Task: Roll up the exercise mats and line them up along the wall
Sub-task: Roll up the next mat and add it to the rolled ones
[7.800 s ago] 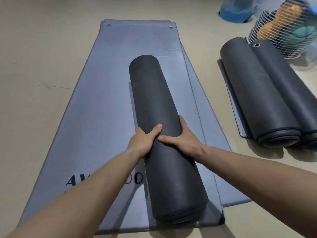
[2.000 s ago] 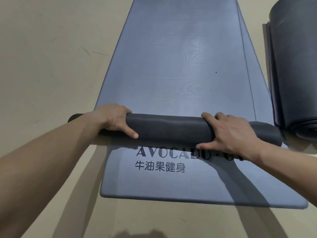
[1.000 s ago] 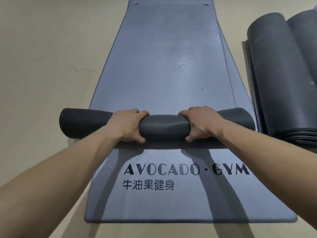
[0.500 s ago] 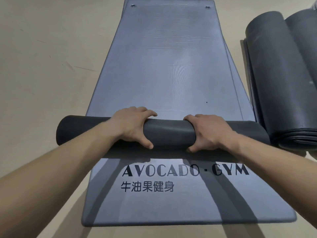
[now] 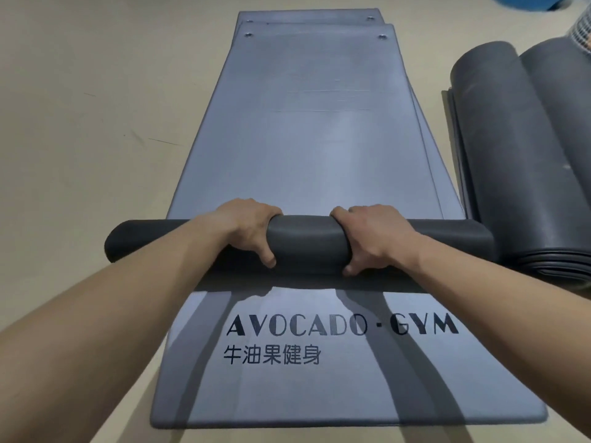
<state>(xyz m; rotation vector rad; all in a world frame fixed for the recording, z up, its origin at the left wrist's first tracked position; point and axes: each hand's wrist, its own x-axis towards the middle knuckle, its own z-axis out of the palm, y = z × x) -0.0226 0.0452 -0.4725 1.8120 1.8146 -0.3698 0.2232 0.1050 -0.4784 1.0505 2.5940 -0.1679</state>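
- Fingers (image 5: 256, 209): on both hands curled over the far side of the dark roll (image 5: 305, 238), thumbs tucked under its near side. The left hand (image 5: 246, 231) and right hand (image 5: 371, 235) clamp it close together near the middle.
- Dark roll: thin, lying crosswise on the flat mat (image 5: 307, 139), which runs ahead to the eyelets (image 5: 248, 35).
- Ends: the left end juts out over the floor (image 5: 80, 123). The right end sits just beside the finished rolls (image 5: 511, 155); I cannot tell whether they touch.
- Logo mat (image 5: 319, 378): flat, with its printed end nearest the person.
- Handling, judged: move the hands apart towards the ends, because the roll bulges between them. Push forward evenly and keep it tight.
- Alignment, judged: square the ends to the mat's sides, or the roll may come out cone-shaped.
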